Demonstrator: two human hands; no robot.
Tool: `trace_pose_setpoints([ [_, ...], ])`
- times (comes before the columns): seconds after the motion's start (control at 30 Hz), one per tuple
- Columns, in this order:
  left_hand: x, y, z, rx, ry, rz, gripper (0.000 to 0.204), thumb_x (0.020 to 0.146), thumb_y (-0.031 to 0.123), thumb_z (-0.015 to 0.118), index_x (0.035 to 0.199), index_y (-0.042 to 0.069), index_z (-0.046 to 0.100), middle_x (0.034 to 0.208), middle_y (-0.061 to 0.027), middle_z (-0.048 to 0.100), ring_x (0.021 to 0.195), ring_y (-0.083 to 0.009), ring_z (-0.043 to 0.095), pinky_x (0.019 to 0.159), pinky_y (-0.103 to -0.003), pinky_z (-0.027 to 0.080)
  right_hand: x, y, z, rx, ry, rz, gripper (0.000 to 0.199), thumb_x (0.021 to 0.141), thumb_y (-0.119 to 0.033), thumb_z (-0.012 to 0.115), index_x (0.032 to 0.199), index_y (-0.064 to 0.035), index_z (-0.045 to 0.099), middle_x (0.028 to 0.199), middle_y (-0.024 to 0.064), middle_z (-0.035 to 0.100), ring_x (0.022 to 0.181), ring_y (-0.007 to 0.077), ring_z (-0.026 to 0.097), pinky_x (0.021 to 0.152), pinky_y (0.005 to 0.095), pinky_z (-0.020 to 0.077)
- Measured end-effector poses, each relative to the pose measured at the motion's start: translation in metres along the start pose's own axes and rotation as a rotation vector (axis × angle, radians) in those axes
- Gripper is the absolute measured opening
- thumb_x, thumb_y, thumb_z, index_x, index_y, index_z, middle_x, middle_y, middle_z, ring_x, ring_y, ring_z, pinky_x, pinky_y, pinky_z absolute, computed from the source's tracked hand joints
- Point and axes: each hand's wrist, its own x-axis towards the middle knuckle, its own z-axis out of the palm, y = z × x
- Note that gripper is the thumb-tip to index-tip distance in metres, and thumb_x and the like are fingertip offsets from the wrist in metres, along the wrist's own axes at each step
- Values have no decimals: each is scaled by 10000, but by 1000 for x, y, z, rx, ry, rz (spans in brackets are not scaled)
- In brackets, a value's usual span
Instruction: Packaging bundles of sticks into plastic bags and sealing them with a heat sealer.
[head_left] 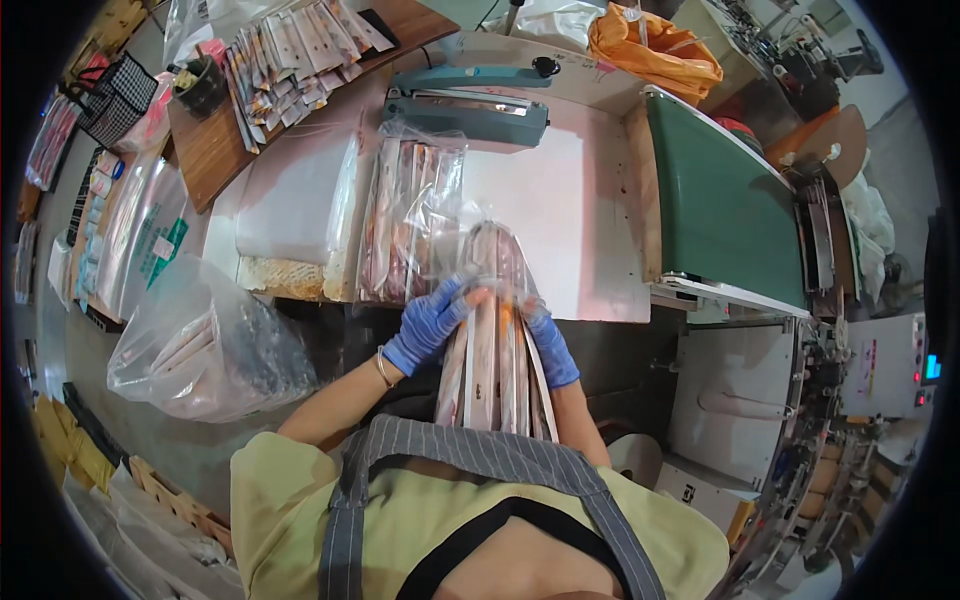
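Head view, looking down at a person in a yellow-green top and grey striped apron [480, 450], seated at a white worktable [560, 220]. Both hands wear blue gloves.

Left hand [428, 325]: fingers closed on the left edge of a bundle of long narrow packets [495, 360], near its upper end. A thin bracelet shows at that wrist.

Right hand [550, 345]: fingers closed on the right side of the same bundle, a bit nearer the body than the left hand.

The bundle stands roughly upright between the hands, lower end down at the apron, upper end pushed into a clear plastic bag [490, 250] that sits over the top of the packets at the near edge of the table. Whether the fingers also pinch the bag film, cannot tell; glare hides it.

Just beyond, on the table, a filled clear bag of packets [410, 215] lies flat, touching or nearly touching the bag in hand. Left of it, a stack of flat clear bags [290, 200]. Far side of the table: a teal heat sealer [470, 110]. Further left, a wooden board with loose packets spread out [290, 50].

Right of the table, a green conveyor belt [720, 200] runs into a grey machine [880, 370]. Far right, an orange bag [655, 45].

Near left on the floor, a large clear sack [200, 345], part full.
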Motion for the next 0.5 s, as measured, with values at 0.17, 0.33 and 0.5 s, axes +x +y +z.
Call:
trace_pose_setpoints([
  [0.17, -7, -38, 42, -181, -7, -216, 509, 788, 44, 450, 1266, 200, 375, 1243, -69, 448, 472, -224, 534, 395, -297, 443, 20, 10, 20, -11, 388, 44, 284, 873, -289, 478, 906, -29, 586, 778, 29, 565, 666, 99, 518, 589, 238, 452],
  [0.33, -35, 15, 4, 88, -311, -59, 458, 775, 33, 447, 1207, 184, 452, 1219, -102, 467, 511, -213, 556, 439, -277, 458, -79, 85, 26, -262, 541, -342, 252, 839, -163, 497, 1042, -14, 492, 964, 81, 496, 912, 183, 471, 804, 301, 392],
  [0.5, 1, -7, -1, 157, -187, -242, 358, 723, -1, 490, 1063, 104, 528, 972, -120, 547, 758, -300, 559, 658, -353, 472, -44, 26, 39, -754, 944, -292, 294, 769, -58, 548, 1038, -6, 441, 922, 101, 479, 862, 189, 472, 782, 307, 397],
])
